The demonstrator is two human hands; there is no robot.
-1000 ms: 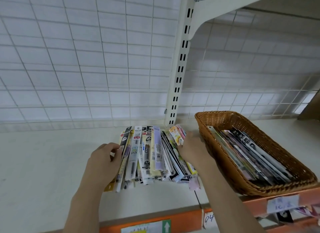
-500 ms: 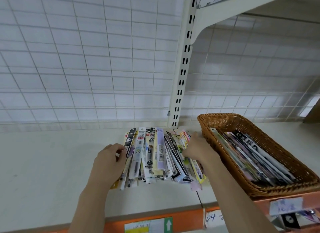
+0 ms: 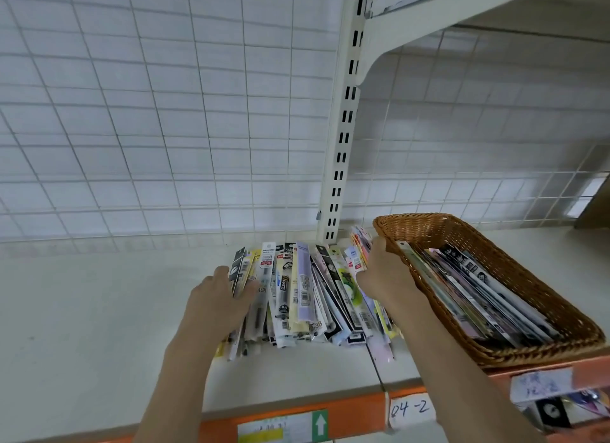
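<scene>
Moved slightly toward the shelf's back edge since the earlier frame: left hand [image 3: 218, 300], thumb now laid over the leftmost of the pen-refill packets [image 3: 303, 294]. Packets fanned mid-shelf [image 3: 99, 310], just left of the wicker basket [image 3: 383, 223], in front of the slotted upright [image 3: 343, 129]. Left hand clamped on the outer packs of the left flank. Right hand [image 3: 383, 277] curled round the rightmost packs, tipped on edge beside the basket's left wall. Step, by judgement: squaring the loose pile between both hands. Next, probably: squeeze inward evenly, tap ends flush, lift as one bundle. Slippery sleeves likely to slide out.
</scene>
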